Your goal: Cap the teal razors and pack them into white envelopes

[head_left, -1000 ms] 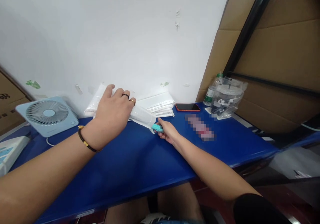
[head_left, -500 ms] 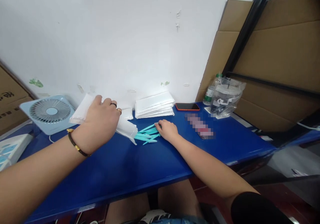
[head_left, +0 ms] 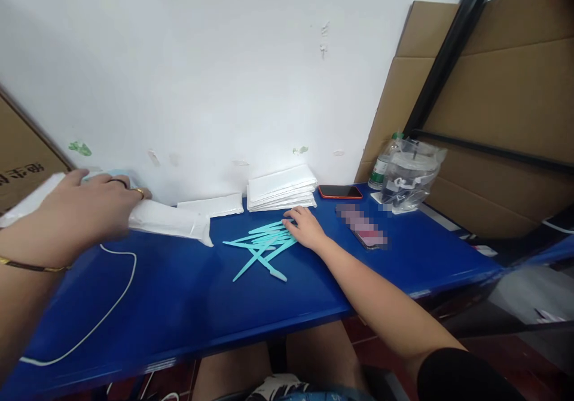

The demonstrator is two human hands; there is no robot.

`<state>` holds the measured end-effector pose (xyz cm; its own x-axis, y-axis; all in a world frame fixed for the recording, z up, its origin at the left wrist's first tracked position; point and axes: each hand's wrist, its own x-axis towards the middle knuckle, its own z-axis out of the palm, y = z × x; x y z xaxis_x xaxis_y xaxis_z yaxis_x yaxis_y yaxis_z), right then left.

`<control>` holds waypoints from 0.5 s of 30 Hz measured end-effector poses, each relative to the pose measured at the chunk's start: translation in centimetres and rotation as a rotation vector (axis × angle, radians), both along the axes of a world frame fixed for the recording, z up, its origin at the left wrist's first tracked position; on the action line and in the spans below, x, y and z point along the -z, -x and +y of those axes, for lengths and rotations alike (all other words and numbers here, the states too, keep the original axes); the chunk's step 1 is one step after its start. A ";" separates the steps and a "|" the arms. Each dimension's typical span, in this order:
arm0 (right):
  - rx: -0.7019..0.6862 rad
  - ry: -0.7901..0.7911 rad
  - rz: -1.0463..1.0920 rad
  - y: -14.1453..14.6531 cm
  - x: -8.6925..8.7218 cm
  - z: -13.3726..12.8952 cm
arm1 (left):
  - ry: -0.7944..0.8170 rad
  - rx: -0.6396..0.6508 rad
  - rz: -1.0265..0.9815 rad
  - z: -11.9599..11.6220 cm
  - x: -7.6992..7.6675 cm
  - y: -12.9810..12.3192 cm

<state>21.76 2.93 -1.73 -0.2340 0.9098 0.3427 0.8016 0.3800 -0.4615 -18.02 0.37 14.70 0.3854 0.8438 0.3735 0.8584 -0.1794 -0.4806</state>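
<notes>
My left hand (head_left: 92, 207) is closed round a long white packet (head_left: 168, 220), well to the left over the table. The packet's near end points right, towards a pile of turquoise sticks (head_left: 264, 247) lying crossed on the blue table (head_left: 179, 305). My right hand (head_left: 305, 226) rests at the right end of that pile with fingers bent and a little apart, touching the sticks; no stick is lifted. Behind the pile is a stack of flat white packets (head_left: 281, 187), and a single white packet (head_left: 228, 204) lies to its left against the wall.
A red-edged phone (head_left: 339, 192) lies by the wall, with a pixelated item (head_left: 362, 227) in front. A bottle (head_left: 381, 165) and a clear bag (head_left: 410, 177) stand at the back right. A white cable (head_left: 130, 275) curves across the left; my left hand mostly hides the fan.
My left hand has moved left with the white packet, away from the turquoise sticks. The sticks that were partly inside the packet now lie spread on the table. My right hand has barely moved.
</notes>
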 end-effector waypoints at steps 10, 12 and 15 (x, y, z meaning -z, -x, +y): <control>-0.481 0.448 0.103 -3.1 -1.3 0.6 | 0.581 0.203 -0.369 -2.5 12.2 -8.4; -0.513 0.499 0.052 -3.3 -1.3 0.5 | 0.631 0.254 -0.402 -2.9 14.2 -12.5; -0.538 0.502 0.018 -2.8 -1.1 -0.1 | 0.654 0.228 -0.531 -1.8 16.3 -15.8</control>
<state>24.60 2.81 -0.65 -0.6905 0.7193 -0.0766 0.5545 0.4583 -0.6946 -2.25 -1.38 -1.55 0.4836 0.8751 0.0191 0.8491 -0.4744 0.2323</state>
